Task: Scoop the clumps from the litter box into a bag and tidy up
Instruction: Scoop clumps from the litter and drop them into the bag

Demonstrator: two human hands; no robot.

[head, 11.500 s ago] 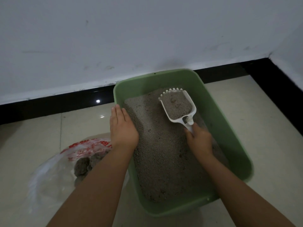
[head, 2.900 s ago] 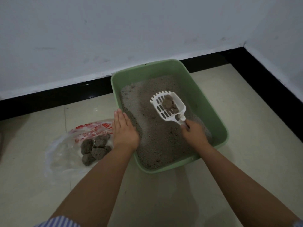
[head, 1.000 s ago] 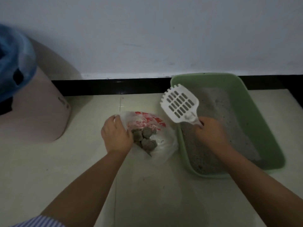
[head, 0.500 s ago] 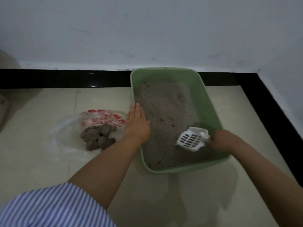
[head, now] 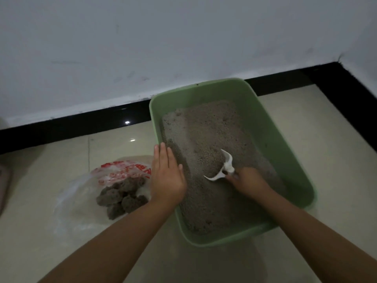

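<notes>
A green litter box full of grey litter sits on the tiled floor against the wall. My left hand lies flat with straight fingers on the box's left rim. My right hand grips the handle of a white slotted scoop, whose head is dug down into the litter in the middle of the box. To the left of the box lies a clear plastic bag with red print, and several dark clumps sit inside it.
A black skirting runs along the white wall behind the box and turns at the corner on the right. Part of a pinkish object shows at the left edge. Pale floor tiles surround the box.
The scoop has gone from lying low at the near right of the box to being pushed head-down into the litter at the middle. My left hand stays on the left rim.
</notes>
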